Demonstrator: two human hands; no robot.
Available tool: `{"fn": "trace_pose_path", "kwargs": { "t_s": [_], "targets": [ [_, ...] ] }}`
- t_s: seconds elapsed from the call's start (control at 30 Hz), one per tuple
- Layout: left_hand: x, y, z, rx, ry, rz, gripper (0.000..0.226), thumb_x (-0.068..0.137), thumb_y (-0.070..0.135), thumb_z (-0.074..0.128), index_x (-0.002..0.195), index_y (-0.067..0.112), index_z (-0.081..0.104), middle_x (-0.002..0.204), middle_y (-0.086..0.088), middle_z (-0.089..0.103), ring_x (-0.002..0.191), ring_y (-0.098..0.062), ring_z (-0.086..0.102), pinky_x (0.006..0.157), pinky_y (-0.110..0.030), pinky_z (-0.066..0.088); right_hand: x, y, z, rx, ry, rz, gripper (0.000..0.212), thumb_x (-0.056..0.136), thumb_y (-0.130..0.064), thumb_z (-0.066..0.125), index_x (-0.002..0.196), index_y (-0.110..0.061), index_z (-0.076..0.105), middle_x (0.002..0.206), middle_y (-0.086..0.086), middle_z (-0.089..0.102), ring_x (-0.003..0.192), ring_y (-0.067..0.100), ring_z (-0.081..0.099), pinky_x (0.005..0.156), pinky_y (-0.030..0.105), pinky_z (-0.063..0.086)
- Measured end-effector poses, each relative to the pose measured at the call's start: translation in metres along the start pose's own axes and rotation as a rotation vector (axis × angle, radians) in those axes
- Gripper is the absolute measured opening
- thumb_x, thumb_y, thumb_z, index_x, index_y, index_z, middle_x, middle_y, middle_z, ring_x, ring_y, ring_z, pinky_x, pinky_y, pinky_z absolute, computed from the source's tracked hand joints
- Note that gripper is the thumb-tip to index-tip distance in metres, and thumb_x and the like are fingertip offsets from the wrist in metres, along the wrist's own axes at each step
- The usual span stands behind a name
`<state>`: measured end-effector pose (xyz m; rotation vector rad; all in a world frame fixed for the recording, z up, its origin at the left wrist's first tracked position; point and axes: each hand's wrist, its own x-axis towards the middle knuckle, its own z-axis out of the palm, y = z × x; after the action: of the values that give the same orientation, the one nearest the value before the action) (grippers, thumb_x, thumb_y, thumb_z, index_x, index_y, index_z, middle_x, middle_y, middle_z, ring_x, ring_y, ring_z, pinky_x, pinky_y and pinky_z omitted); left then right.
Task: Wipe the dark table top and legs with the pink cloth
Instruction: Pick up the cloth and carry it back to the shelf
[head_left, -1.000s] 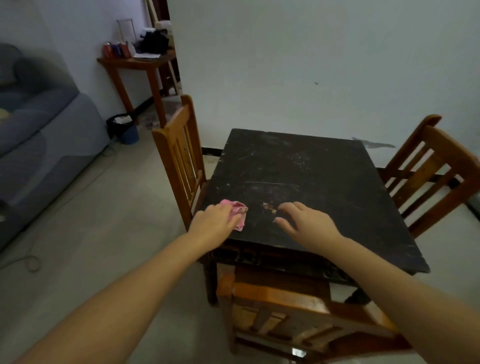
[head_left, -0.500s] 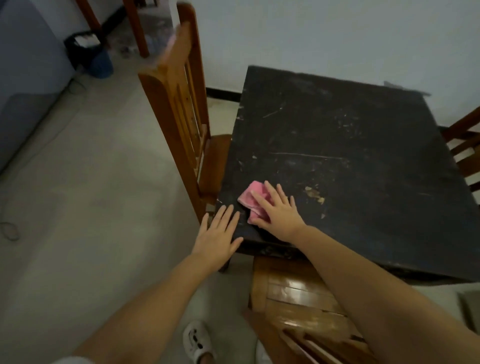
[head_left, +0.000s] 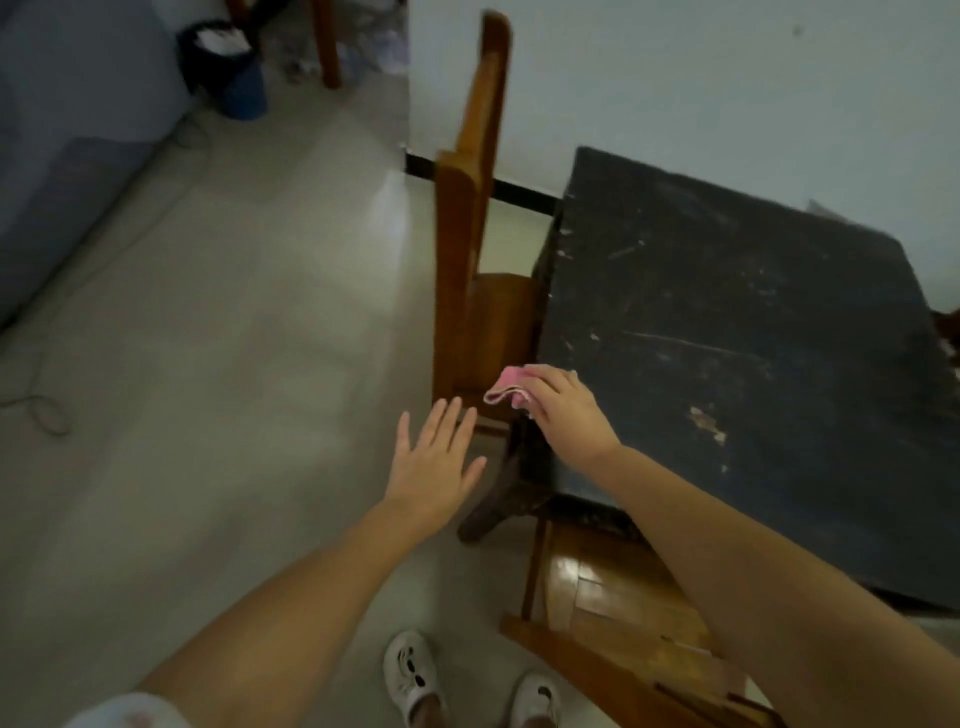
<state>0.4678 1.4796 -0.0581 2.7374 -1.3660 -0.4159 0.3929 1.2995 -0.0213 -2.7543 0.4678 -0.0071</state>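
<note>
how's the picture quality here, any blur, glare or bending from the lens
Head view: dim, flat room light; motion smear softens the chair back and the pink cloth in the right hand; a pale glare patch sits on the floor; the wide lens bows the table top edges.

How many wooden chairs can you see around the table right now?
2 for sure: one chair at the dark table's left side, another chair at its near edge under the right arm. A brown sliver at the frame's right edge may be a third.

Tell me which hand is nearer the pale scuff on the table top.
Right. The right hand, gripping the pink cloth, is at the table's corner, left of the scuff; the left hand hovers off the table.
</note>
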Motion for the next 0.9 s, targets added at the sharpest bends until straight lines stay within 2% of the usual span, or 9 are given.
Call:
{"fn": "trace_pose_path", "kwargs": {
  "t_s": [0.1,0.17,0.23,0.33,0.43,0.53,0.67,0.8,0.9],
  "targets": [
    [-0.026,-0.069,-0.021,-0.016,0.044,-0.189,0.072,0.085,0.055,0.004,0.146,0.019,0.016,0.155,-0.005,0.016,0.143,-0.02,0.013,0.112,-0.053,0.01,0.036,-0.061,0.011,-0.013,0.018,-0.194,0.032,0.097,-0.02,0.044,0.127,-0.017,0.054,0.137,0.006,0.048,0.129,0.028,0.04,0.113,0.048,0.022],
    [-0.052,-0.118,-0.032,-0.04,0.096,-0.324,0.069,0.083,0.05,0.017,0.134,0.014,0.046,0.139,-0.01,0.047,0.128,-0.024,0.046,0.099,-0.059,0.035,0.063,-0.108,0.022,-0.012,-0.027,-0.314,0.033,0.096,-0.029,0.042,0.123,-0.019,0.058,0.13,0.007,0.054,0.123,0.032,0.046,0.11,0.051,0.025],
    [-0.09,-0.163,-0.044,-0.051,0.109,-0.476,0.06,0.081,0.046,0.03,0.119,0.012,0.061,0.121,-0.01,0.063,0.109,-0.025,0.061,0.083,-0.058,0.047,0.093,-0.161,0.035,0.005,-0.046,-0.461,0.038,0.09,-0.037,0.038,0.114,-0.021,0.062,0.119,0.01,0.061,0.109,0.037,0.057,0.101,0.057,0.036],
    [-0.149,-0.218,-0.055,-0.087,0.146,-0.685,0.056,0.081,0.043,0.032,0.113,0.011,0.065,0.115,-0.011,0.066,0.104,-0.026,0.064,0.08,-0.056,0.048,0.131,-0.246,0.056,0.029,-0.071,-0.718,0.031,0.087,-0.035,0.041,0.107,-0.023,0.062,0.107,0.011,0.066,0.093,0.036,0.064,0.085,0.055,0.049],
    [-0.206,-0.266,-0.048,-0.173,0.199,-0.924,0.056,0.083,0.043,0.03,0.112,0.01,0.065,0.116,-0.013,0.065,0.106,-0.028,0.063,0.083,-0.058,0.047,0.163,-0.337,0.078,0.052,-0.098,-0.994,0.025,0.089,-0.032,0.042,0.106,-0.023,0.059,0.106,0.013,0.066,0.089,0.034,0.065,0.083,0.051,0.05],
    [-0.257,-0.299,-0.034,-0.292,0.228,-1.176,0.07,0.094,0.051,0.012,0.117,0.009,0.062,0.123,-0.014,0.061,0.112,-0.031,0.059,0.088,-0.06,0.042,0.188,-0.424,0.108,0.076,-0.14,-1.253,0.024,0.089,-0.029,0.045,0.1,-0.017,0.063,0.102,0.016,0.066,0.086,0.035,0.064,0.08,0.045,0.052],
    [-0.304,-0.314,-0.025,-0.443,0.249,-1.479,0.089,0.075,0.059,-0.005,0.142,0.013,0.031,0.151,-0.01,0.027,0.139,-0.026,0.026,0.111,-0.051,0.018,0.195,-0.525,0.148,0.116,-0.281,-1.508,0.03,0.092,-0.034,0.044,0.099,-0.015,0.066,0.106,0.011,0.066,0.091,0.032,0.063,0.081,0.043,0.052],
    [-0.332,-0.3,0.001,-0.537,0.278,-1.775,0.064,0.094,0.048,0.012,0.118,0.011,0.058,0.115,-0.01,0.066,0.102,-0.024,0.064,0.077,-0.052,0.052,0.176,-0.603,0.193,0.152,-0.419,-1.754,0.033,0.098,-0.047,0.032,0.104,-0.025,0.056,0.104,0.008,0.067,0.09,0.031,0.064,0.079,0.043,0.053],
    [-0.346,-0.272,0.022,-0.647,0.318,-1.959,0.067,0.094,0.049,0.006,0.123,0.013,0.054,0.123,-0.009,0.061,0.111,-0.023,0.06,0.087,-0.05,0.048,0.144,-0.644,0.225,0.116,-0.561,-1.906,0.049,0.098,-0.053,0.024,0.107,-0.023,0.062,0.11,0.005,0.066,0.096,0.031,0.063,0.085,0.045,0.051]
  ]
}}
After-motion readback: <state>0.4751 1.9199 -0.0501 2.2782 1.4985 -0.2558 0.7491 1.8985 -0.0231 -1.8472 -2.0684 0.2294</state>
